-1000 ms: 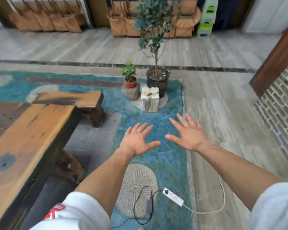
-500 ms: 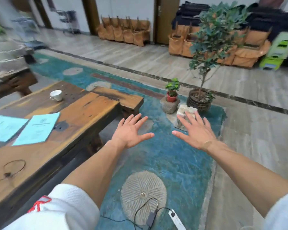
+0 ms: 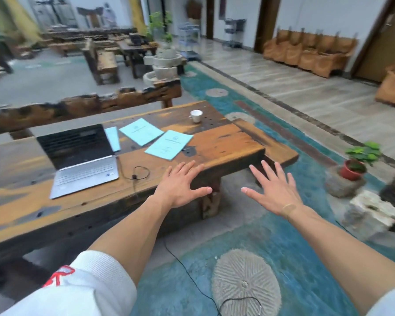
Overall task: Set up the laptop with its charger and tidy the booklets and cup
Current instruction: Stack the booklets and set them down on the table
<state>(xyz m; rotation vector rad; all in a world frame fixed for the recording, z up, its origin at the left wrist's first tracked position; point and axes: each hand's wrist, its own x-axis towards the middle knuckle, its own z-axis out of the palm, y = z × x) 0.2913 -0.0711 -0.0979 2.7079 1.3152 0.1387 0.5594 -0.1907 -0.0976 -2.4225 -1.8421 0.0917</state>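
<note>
An open silver laptop [image 3: 80,160] sits on the long wooden table [image 3: 226,144]. A thin black charger cable [image 3: 140,173] loops beside it and runs over the table's near edge down to the floor [image 3: 187,274]. Three light-blue booklets lie spread behind it: one [image 3: 169,144], another [image 3: 141,131], and a third [image 3: 113,138] partly hidden by the screen. A white cup [image 3: 196,115] stands near the table's far end. My left hand [image 3: 180,187] hovers spread over the table's near edge. My right hand [image 3: 273,190] is spread in the air beyond the table's end. Both hold nothing.
A low wooden bench [image 3: 271,144] juts past the table's end. A red potted plant [image 3: 354,165] on a stone, a white stone block [image 3: 372,210] and a dark pot stand on the blue floor at right. A long bench [image 3: 78,108] runs behind the table.
The view has swung left from the floor and plants to the table, bringing the laptop, booklets and cup into sight. Both hands stay spread and empty in front of me.
</note>
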